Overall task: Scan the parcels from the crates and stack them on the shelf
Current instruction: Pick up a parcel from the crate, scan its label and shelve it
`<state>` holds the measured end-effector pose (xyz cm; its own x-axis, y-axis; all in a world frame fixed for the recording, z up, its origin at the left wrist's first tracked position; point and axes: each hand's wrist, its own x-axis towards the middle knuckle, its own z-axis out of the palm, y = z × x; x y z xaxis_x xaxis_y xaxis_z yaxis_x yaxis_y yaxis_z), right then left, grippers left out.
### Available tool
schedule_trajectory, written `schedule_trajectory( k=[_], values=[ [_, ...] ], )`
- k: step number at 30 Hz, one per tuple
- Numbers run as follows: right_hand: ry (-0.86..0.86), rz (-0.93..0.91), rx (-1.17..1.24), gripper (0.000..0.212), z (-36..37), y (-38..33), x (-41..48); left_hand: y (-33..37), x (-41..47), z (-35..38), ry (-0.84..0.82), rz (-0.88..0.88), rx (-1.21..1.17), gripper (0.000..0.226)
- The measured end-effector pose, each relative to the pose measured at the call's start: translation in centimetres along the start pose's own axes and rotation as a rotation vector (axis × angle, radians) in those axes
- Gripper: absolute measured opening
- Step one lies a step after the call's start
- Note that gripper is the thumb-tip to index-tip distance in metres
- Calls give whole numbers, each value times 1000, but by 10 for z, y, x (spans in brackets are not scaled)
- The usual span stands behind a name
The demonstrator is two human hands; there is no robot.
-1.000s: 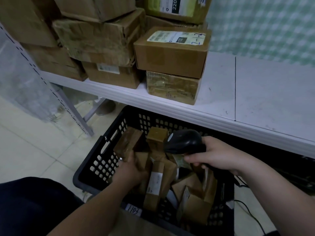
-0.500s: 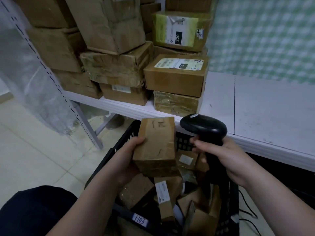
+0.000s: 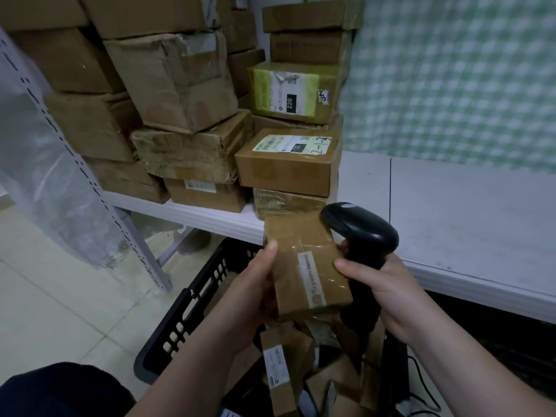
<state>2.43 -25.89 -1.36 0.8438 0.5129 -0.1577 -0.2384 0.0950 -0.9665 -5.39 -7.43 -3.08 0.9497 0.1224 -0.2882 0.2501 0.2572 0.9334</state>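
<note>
Green-and-white checked wall covering (image 3: 451,70) up-right of the grip; clear crinkled plastic sheet (image 3: 45,191) far left; pale floor tiles (image 3: 60,311) below-left.

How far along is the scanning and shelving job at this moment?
Done: many brown cardboard boxes already stand stacked on the white shelf. In hand: the left hand holds a small taped brown cardboard parcel, label facing the camera, beside the black handheld scanner gripped by the right hand; it is not yet shelved. Left: several more parcels lie in the black plastic crate.
</note>
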Motion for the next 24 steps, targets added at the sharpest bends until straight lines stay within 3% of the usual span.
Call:
schedule_trajectory(
  k=[3, 8, 12, 16, 19, 24],
  values=[
    [-26, -16, 12, 39, -2, -3, -1, 0, 0, 2, -31, -47, -91, 65],
    [36, -21, -1, 38, -9, -3, 3, 1, -1, 5, -25, -97, -443, 40],
    [4, 0, 23, 44, -9, -2, 3, -5, 5, 6, 39, -58, -245, 40],
    [35, -28, 25, 49, -10, 1, 4, -3, 6, 7, 214, 33, -100, 40],
    [51, -37, 26, 44, -10, 1, 5, -1, 2, 6, 129, 19, 5, 46],
    [17, -29, 1, 50, -10, 2, 6, 5, -3, 0, -40, 22, 72, 75]
  ],
)
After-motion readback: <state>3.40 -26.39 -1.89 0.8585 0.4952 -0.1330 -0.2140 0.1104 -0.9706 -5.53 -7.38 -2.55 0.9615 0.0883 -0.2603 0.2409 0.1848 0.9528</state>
